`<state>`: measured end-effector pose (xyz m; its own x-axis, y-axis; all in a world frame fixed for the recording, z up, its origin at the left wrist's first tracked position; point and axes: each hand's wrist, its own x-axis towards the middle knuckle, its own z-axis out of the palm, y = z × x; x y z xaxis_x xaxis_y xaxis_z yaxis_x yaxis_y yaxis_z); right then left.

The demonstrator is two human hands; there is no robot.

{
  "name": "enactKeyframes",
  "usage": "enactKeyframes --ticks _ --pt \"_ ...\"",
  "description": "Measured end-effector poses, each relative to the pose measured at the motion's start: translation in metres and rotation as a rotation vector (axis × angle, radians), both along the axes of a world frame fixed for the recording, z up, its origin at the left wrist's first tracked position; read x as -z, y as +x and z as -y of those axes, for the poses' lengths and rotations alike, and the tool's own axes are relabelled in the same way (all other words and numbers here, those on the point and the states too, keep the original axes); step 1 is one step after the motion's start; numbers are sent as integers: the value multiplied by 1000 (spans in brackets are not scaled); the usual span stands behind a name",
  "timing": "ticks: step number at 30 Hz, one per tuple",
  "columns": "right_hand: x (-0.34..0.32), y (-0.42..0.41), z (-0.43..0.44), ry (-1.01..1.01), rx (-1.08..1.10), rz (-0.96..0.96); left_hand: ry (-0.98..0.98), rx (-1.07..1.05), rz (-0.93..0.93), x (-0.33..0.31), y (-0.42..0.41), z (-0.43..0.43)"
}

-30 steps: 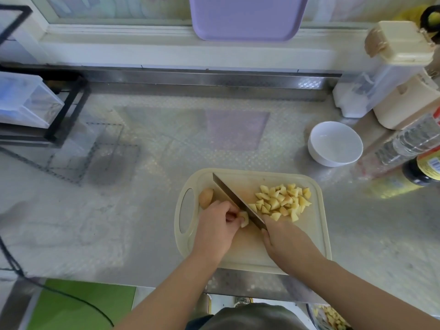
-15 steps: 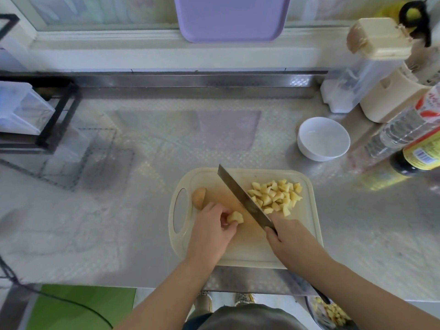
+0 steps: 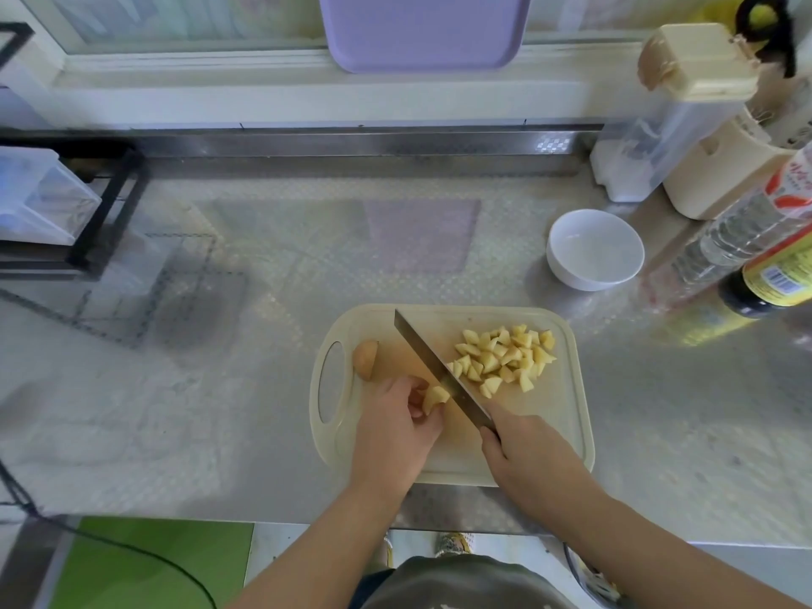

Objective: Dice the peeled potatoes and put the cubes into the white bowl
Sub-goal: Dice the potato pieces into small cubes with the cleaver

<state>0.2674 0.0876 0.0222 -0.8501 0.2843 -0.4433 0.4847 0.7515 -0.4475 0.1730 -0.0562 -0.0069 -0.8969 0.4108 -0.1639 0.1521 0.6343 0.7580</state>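
Observation:
A cream cutting board (image 3: pixel 567 432) lies near the counter's front edge. On it my left hand (image 3: pixel 395 428) pinches a small potato piece (image 3: pixel 434 397) with curled fingers. My right hand (image 3: pixel 527 459) grips the handle of a long knife (image 3: pixel 439 371), whose blade runs diagonally just right of that piece. A heap of several potato cubes (image 3: pixel 505 358) lies on the board's right half. A potato chunk (image 3: pixel 365 359) sits by the board's handle hole. The white bowl (image 3: pixel 594 249) stands empty beyond the board, to the right.
Bottles (image 3: pixel 755 265) and cream containers (image 3: pixel 685 107) crowd the right back corner. A black rack with a clear box (image 3: pixel 52 204) stands at the left. A purple tray (image 3: pixel 424 28) leans on the window sill. A black cable (image 3: pixel 26 503) hangs at the lower left.
The knife blade lifted off the potato piece and now sits just to its right. My left hand turned the piece between its fingers. The camera view shifted slightly.

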Motion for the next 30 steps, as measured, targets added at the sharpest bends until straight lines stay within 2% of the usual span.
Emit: enactKeyframes --ticks 5,25,30 --pt "-1 1 3 28 -10 8 14 -18 53 0 2 1" --pt "8 -18 5 45 -85 55 -13 2 42 6 -1 3" --pt "9 -20 1 -23 39 13 -9 54 -6 4 1 5"
